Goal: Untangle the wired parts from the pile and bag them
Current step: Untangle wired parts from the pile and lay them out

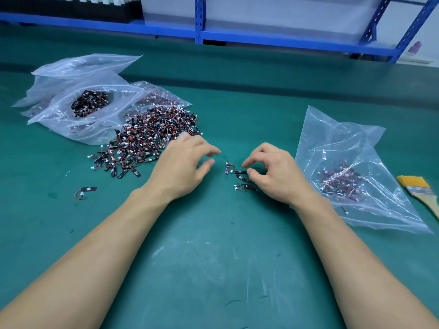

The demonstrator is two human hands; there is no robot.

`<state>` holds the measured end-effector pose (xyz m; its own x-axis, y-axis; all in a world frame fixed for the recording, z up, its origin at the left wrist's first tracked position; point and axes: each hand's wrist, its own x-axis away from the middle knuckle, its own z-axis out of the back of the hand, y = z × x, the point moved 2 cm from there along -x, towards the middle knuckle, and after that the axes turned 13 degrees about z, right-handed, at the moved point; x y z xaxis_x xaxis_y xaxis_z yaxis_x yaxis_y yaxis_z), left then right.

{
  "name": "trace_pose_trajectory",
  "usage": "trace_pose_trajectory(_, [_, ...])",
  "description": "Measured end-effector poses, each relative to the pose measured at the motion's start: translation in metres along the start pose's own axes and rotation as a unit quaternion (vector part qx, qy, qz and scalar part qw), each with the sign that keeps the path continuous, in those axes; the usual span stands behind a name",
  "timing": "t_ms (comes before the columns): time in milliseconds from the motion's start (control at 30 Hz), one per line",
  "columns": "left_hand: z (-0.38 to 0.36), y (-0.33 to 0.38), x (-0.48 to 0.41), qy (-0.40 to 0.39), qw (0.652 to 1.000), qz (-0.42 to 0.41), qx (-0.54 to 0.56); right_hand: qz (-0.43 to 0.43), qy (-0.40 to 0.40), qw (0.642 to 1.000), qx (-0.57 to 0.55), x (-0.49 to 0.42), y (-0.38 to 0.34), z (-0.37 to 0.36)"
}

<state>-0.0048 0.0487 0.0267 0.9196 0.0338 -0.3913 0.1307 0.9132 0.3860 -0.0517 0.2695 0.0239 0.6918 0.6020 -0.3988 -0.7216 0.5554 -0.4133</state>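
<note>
I am hovering my left hand [183,167], fingers loosely bent and holding nothing, at the near right edge of the tangled pile of small black parts with red-black wires and white plugs [152,136]. Right of the pile, I am curling my right hand [273,174] over a few loose parts [237,174] on the green mat [213,257]; whether my thumb is pinching one, I cannot tell. Farther right, a crumpled clear plastic bag [356,148] is lying with parts inside.

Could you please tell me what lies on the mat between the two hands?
In the head view, a few loose wired parts lie between the left hand and right hand, nearer the right.
</note>
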Motion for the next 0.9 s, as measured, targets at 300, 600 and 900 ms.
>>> trace_pose_trajectory(300, [-0.012, 0.002, 0.005, -0.115, 0.99, -0.041, -0.063, -0.02, -0.053, 0.998, 0.028, 0.0, 0.003, -0.002])
trace_pose_trajectory(600, [-0.001, 0.003, 0.009, -0.088, 0.994, -0.053, -0.047, -0.04, -0.041, 0.997, 0.052, -0.001, 0.005, -0.003])
trace_pose_trajectory(900, [-0.01, 0.014, 0.008, -0.095, 0.993, -0.061, -0.019, -0.014, -0.055, 0.998, 0.04, -0.003, 0.002, -0.006])
